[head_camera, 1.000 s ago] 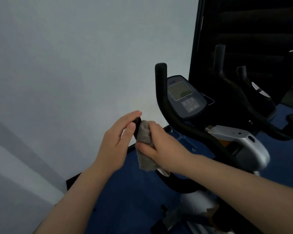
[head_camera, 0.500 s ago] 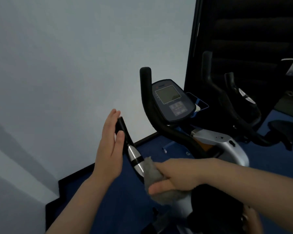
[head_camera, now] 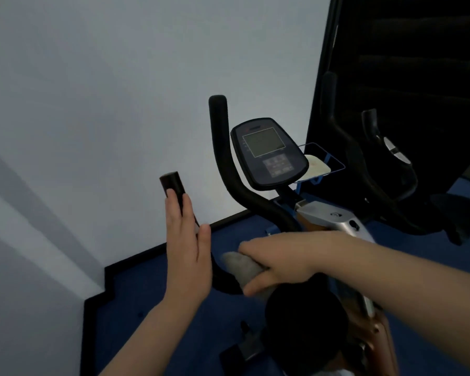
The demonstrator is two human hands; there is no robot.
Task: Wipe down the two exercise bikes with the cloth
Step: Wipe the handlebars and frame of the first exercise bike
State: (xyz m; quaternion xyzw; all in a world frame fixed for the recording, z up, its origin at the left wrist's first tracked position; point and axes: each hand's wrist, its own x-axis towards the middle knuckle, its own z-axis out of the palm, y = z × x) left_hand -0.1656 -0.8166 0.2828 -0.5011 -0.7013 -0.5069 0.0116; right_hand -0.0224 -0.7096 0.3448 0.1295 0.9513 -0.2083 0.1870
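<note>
Gripping cloth (head_camera: pixel 244 270), handlebar (head_camera: pixel 174 185) pointing up

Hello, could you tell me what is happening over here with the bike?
A person is wiping an exercise bike. The right hand grips a grey cloth wrapped around the lower bend of the near handlebar. The left hand rests flat and open against the same bar higher up, near its tip, steadying it. The far handlebar and console are not being touched. A second bike stands to the right in the dark.
</note>
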